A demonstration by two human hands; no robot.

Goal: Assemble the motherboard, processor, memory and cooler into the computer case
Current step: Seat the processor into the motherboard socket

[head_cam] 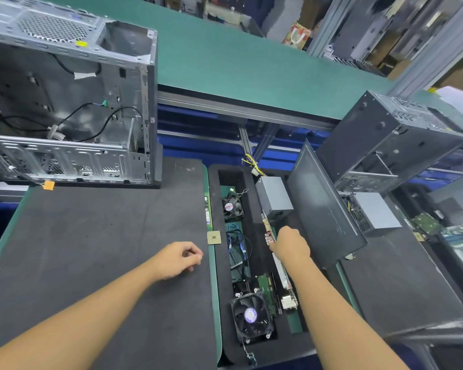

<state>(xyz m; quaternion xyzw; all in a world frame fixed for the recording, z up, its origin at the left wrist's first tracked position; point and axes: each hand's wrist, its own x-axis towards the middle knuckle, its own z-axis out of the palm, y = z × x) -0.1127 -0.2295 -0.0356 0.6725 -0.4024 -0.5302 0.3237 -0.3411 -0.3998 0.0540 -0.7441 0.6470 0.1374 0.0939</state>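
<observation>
Standing on edge, motherboard (pixel 267 231) runs near-to-far at right hand (pixel 292 244).

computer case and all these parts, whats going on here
A person is building a computer. The case sits open on the mat, no board inside yet. The right hand reaches the motherboard standing on edge in the parts tray; the left hand rests on the mat. The processor and cooler wait nearby.

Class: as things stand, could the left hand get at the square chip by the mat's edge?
Probably yes: the left hand lies on the mat close to the chip, loosely curled, holding nothing, and nothing lies between them.
</observation>
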